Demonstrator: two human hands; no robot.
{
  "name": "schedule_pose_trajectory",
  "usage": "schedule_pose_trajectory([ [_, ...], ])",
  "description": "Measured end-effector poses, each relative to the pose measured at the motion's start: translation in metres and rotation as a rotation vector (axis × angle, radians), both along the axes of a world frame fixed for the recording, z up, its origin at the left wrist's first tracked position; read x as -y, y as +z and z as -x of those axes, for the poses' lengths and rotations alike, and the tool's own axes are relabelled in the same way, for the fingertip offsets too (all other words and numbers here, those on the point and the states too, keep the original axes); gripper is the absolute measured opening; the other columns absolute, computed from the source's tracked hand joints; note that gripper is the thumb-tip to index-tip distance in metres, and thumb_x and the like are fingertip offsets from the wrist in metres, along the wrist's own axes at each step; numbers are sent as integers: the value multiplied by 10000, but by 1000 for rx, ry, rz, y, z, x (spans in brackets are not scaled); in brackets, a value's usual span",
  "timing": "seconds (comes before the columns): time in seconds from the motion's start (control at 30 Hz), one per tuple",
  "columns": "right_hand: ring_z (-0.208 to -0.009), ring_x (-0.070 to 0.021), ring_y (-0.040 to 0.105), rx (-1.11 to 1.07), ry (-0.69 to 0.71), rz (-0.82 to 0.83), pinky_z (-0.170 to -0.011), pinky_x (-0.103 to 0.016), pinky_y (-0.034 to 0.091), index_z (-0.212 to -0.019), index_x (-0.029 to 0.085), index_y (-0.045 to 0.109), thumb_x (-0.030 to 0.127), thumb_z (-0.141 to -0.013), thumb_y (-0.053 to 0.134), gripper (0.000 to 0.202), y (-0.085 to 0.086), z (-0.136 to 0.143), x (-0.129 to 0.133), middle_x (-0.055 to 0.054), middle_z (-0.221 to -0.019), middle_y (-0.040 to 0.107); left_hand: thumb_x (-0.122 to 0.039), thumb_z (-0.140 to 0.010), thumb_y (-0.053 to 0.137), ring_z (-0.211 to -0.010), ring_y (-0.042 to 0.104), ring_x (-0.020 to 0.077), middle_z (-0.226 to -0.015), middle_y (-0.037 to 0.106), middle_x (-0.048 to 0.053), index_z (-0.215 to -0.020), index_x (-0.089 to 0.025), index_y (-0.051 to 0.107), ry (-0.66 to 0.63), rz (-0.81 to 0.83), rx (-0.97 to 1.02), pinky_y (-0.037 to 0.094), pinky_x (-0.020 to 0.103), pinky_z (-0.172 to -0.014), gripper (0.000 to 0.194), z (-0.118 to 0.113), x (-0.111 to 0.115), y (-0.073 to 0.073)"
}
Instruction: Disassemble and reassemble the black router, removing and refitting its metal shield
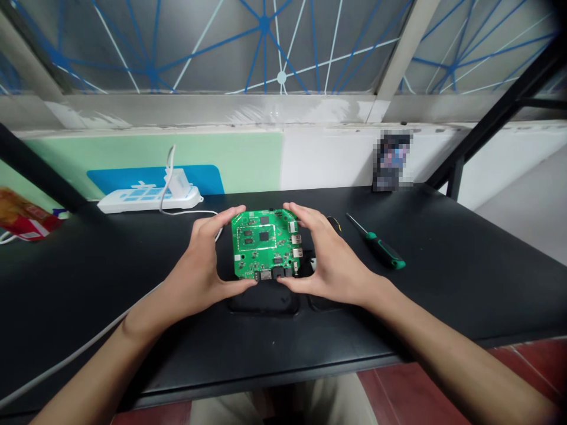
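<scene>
A green circuit board [257,254] is held up between my two hands, its chip side facing me. Metal ports line its right and near edges. My left hand [204,254] grips the left side, thumb at the near edge and fingers at the far corner. On the opposite side my right hand [328,254] pinches the board the same way. Beneath the board lies a black plastic casing part [266,302], partly covered by it. A second black part [323,304] sits to its right, mostly hidden by my right hand.
A screwdriver [381,245] with a green and black handle lies on the black table [465,271] at right. At the back left stands a white power strip [150,199] with a plugged-in adapter; its cable crosses the left side. A red packet [26,215] is far left.
</scene>
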State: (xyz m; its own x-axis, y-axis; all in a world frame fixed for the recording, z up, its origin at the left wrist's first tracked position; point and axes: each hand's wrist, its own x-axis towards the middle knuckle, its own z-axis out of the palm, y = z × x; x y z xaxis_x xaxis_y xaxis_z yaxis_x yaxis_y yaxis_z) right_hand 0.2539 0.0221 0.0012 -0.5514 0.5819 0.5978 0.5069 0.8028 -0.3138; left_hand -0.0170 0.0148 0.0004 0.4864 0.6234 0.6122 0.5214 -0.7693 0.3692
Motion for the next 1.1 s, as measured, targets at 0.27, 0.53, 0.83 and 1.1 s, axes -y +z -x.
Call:
schedule_pose_trajectory([
  [0.27, -1448, -369, 399, 50, -62, -44, -1149, -628, 425, -1580, 235, 125, 424, -752, 788, 1078, 1, 4, 0, -186, -1570, 386, -486, -716, 885, -1418, 346, 410, -1590, 324, 183, -1587, -240, 139, 76, -167, -147, 350, 619, -1154, 1173, -7, -2, 0],
  [0.53, -1443, -360, 403, 78, -52, -80, -1144, -613, 435, -1582, 220, 110, 448, -764, 770, 1075, -2, 10, 1, -195, -1562, 388, -392, -753, 858, -1393, 390, 422, -1533, 408, 190, -1568, -259, 161, 69, -238, -185, 292, 658, -1165, 1080, -18, -1, 3],
  [0.83, -1449, -345, 377, 133, -40, -190, -1160, -555, 431, -1571, 138, 142, 411, -816, 720, 990, -1, 13, 4, -241, -1551, 364, -317, -823, 750, -1401, 389, 383, -1526, 421, 172, -1570, -229, 169, 92, -254, -252, 254, 611, -1199, 950, -20, 3, 7],
  [1.1, -1457, -367, 360, 178, -50, -257, -1155, -568, 430, -1568, 135, 191, 380, -859, 678, 894, -2, 17, 8, -244, -1550, 329, -260, -819, 683, -1396, 378, 385, -1513, 408, 175, -1570, -205, 176, 149, -244, -314, 260, 594, -1199, 908, -23, 7, 9],
])
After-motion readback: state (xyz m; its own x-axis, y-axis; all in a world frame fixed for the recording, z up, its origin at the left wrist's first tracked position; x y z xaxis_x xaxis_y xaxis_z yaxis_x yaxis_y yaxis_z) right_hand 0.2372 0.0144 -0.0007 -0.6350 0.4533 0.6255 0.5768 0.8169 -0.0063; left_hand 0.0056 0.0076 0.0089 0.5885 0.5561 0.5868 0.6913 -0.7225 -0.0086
